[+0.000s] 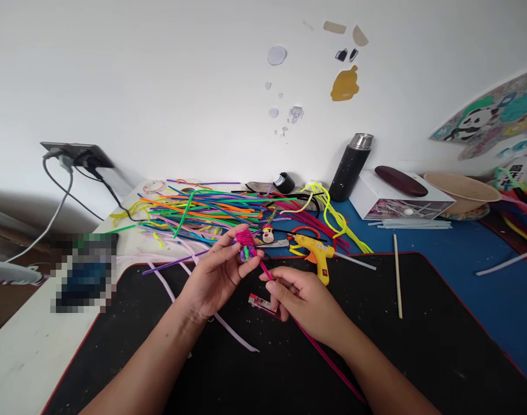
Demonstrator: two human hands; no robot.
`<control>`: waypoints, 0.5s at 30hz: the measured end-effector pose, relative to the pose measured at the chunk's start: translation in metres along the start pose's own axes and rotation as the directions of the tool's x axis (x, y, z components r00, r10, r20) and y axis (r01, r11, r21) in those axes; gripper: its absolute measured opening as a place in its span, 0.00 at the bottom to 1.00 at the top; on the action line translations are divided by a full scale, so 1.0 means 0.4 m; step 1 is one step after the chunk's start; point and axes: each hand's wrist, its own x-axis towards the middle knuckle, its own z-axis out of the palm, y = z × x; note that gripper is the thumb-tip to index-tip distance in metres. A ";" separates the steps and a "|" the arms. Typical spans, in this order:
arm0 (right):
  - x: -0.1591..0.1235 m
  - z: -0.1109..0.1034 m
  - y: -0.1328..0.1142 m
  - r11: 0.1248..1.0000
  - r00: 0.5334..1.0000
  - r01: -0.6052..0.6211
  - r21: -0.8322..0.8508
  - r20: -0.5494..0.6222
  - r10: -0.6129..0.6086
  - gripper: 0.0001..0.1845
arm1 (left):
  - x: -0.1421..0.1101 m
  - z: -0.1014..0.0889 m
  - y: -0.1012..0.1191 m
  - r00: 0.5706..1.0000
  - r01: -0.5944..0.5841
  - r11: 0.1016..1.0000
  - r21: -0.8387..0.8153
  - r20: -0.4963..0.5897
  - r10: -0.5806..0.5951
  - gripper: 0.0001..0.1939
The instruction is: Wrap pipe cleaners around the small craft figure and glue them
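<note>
Between the thumb and fingers of my left hand (211,274) is a small pipe-cleaner piece (245,238), wound in magenta with green and purple at its lower end. From it a magenta pipe cleaner (330,360) runs down to the right. My right hand (309,302) pinches this strand a short way below the wound piece, and its long tail passes under the wrist toward the bottom edge. Partly behind the right fingers, a red lighter (260,302) lies on the black mat (255,383).
A pile of coloured pipe cleaners (211,207) spreads along the back. Beyond my hands are a yellow glue gun (317,252), scissors (278,244) and a small figure (267,234). Farther right stand a black flask (350,170) and a white box (367,196); a wooden stick (397,276) lies nearer.
</note>
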 end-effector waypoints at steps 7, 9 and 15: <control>0.009 -0.007 0.013 0.995 0.991 0.097 0.013 -0.098 -0.096 0.15 | -0.004 0.015 -0.021 0.997 0.051 0.998 0.040 0.047 -0.053 0.17; 0.007 -0.009 0.011 0.994 0.986 0.109 -0.025 -0.123 -0.111 0.14 | -0.004 0.017 -0.027 0.997 0.066 0.997 0.050 0.039 -0.067 0.17; 0.001 -0.011 -0.006 0.992 0.972 0.115 -0.054 -0.199 -0.124 0.19 | 0.000 0.008 -0.030 1.000 0.025 0.996 0.091 -0.016 -0.024 0.20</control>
